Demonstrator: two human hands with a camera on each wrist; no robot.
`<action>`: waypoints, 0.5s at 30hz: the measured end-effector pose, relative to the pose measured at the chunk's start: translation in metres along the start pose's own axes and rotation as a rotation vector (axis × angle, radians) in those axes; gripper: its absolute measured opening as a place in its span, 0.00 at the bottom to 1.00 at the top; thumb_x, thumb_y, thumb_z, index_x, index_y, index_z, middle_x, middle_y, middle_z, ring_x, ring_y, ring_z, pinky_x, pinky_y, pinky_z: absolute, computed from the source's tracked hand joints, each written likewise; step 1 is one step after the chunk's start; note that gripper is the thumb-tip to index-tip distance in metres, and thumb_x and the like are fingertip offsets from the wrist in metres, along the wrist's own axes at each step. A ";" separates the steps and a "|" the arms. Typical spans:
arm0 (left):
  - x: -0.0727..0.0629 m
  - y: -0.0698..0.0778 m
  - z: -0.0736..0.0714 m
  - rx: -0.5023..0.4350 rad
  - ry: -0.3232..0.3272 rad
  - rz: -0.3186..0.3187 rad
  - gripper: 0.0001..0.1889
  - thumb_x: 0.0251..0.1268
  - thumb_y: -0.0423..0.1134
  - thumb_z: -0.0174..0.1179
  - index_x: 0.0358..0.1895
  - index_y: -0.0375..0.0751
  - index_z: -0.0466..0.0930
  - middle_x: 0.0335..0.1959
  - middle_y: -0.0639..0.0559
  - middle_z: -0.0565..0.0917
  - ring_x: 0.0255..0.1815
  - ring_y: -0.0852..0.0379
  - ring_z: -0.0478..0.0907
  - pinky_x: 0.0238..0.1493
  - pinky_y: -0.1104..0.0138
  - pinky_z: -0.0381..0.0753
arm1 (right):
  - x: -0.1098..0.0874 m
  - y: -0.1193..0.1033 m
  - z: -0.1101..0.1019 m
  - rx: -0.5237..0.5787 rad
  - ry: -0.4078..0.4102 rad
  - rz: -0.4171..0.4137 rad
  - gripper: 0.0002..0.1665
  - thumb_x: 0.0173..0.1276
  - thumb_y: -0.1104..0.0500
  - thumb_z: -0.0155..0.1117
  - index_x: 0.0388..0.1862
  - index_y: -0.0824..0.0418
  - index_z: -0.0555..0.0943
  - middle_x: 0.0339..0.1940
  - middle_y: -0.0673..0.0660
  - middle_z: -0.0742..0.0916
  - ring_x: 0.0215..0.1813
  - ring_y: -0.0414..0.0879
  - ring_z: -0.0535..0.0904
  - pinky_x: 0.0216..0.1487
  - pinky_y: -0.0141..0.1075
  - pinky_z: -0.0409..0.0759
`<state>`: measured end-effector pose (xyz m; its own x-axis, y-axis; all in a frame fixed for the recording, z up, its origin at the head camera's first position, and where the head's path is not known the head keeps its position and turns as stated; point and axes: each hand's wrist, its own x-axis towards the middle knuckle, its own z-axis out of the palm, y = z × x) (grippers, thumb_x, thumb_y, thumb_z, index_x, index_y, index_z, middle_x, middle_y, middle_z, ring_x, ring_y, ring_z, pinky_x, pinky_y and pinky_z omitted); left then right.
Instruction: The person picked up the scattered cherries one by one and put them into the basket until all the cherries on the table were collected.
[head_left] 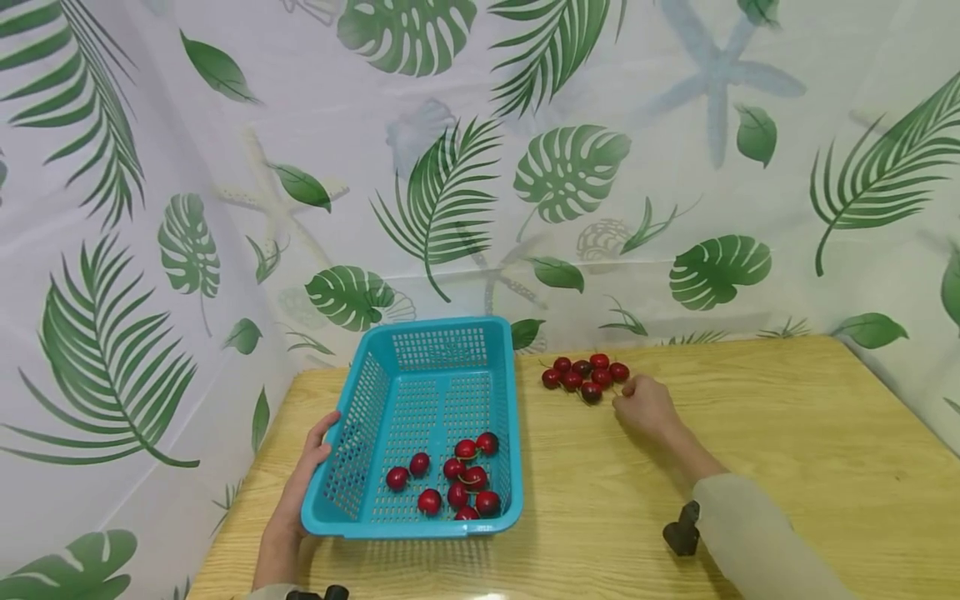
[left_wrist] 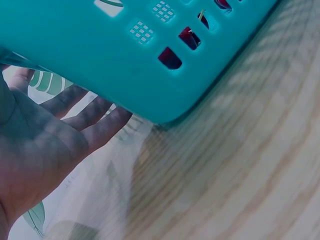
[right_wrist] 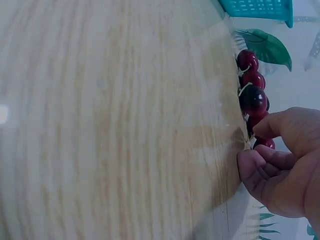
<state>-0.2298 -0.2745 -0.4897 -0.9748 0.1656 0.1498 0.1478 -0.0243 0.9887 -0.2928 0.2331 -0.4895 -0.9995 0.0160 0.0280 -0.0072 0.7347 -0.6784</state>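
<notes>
A blue plastic basket [head_left: 440, 383] with perforated walls stands on the wooden table, several red cherries [head_left: 476, 477] lying mostly in its near right part. My left hand [head_left: 296, 483] is at the basket's left side, with fingertips at the rim. In the left wrist view its fingers [left_wrist: 102, 112] extend along the outside of the wall. My right hand [head_left: 647, 407] is at the right edge of a cluster of cherries [head_left: 572, 381]. In the right wrist view its fingers are curled beside a cherry stem [right_wrist: 248, 142]; whether they pinch it is unclear.
A white cloth [head_left: 450, 208] printed with green leaves and starfish hangs behind and left of the table [head_left: 787, 467]. The cherry cluster sits near the table's back edge, right of the basket. Black wrist mounts [head_left: 682, 530] are on both forearms.
</notes>
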 end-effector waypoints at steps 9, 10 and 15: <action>-0.001 -0.004 -0.003 -0.012 -0.035 0.051 0.27 0.75 0.35 0.30 0.68 0.70 0.62 0.63 0.65 0.68 0.58 0.70 0.72 0.57 0.73 0.71 | 0.005 0.006 0.009 -0.029 0.013 -0.015 0.14 0.68 0.58 0.58 0.37 0.72 0.76 0.36 0.68 0.83 0.37 0.57 0.78 0.40 0.48 0.78; -0.002 -0.003 -0.003 -0.008 -0.035 0.040 0.27 0.75 0.35 0.30 0.69 0.69 0.61 0.66 0.60 0.67 0.59 0.69 0.72 0.57 0.72 0.71 | 0.005 0.007 0.010 -0.034 0.015 -0.019 0.13 0.68 0.59 0.57 0.36 0.72 0.76 0.35 0.67 0.82 0.36 0.56 0.77 0.39 0.47 0.77; -0.007 0.000 -0.003 -0.014 -0.041 -0.065 0.25 0.78 0.41 0.30 0.75 0.60 0.51 0.76 0.35 0.50 0.66 0.50 0.66 0.56 0.65 0.74 | 0.006 0.009 0.016 -0.096 0.050 -0.049 0.09 0.66 0.66 0.51 0.26 0.68 0.73 0.24 0.61 0.79 0.26 0.50 0.73 0.28 0.41 0.73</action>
<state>-0.2236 -0.2788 -0.4908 -0.9745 0.2075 0.0855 0.0819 -0.0260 0.9963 -0.2994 0.2292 -0.5072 -0.9952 0.0110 0.0975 -0.0502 0.7969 -0.6021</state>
